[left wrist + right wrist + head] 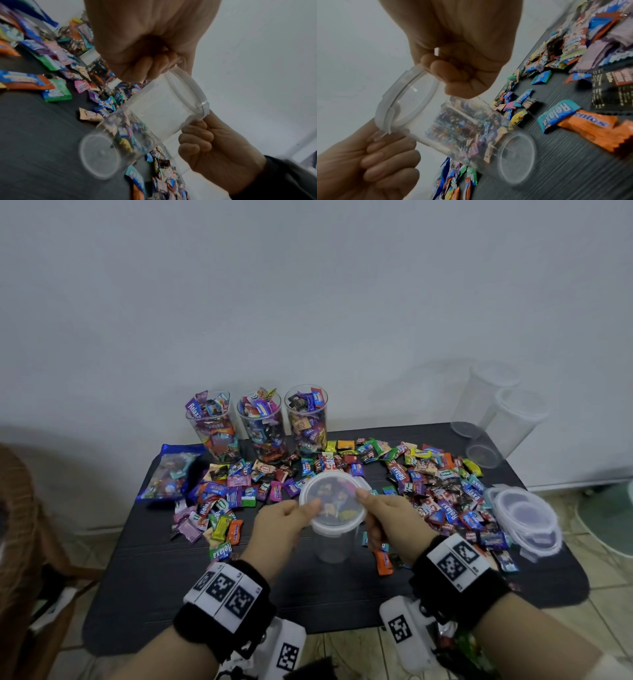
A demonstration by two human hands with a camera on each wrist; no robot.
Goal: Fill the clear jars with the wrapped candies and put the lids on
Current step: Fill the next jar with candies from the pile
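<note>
A clear jar (pixel 334 546) stands upright at the middle of the black table (pixel 164 583), with a clear lid (pixel 334 501) on its mouth. My left hand (pixel 308 508) pinches the lid's left rim and my right hand (pixel 365 498) pinches its right rim. In the left wrist view the left hand (pixel 145 60) curls over the lid (pixel 190 88) on the jar (pixel 137 128). In the right wrist view the right hand (pixel 462 65) grips the lid (pixel 399 97). Candies show through the jar (pixel 479 135); whether they are inside it I cannot tell.
Three jars heaped with candies (pixel 263 426) stand without lids at the back. Loose wrapped candies (pixel 442 494) cover the table left and right. Two empty jars (pixel 493 416) stand at back right, stacked lids (pixel 527 515) at right, a candy bag (pixel 171 470) at left.
</note>
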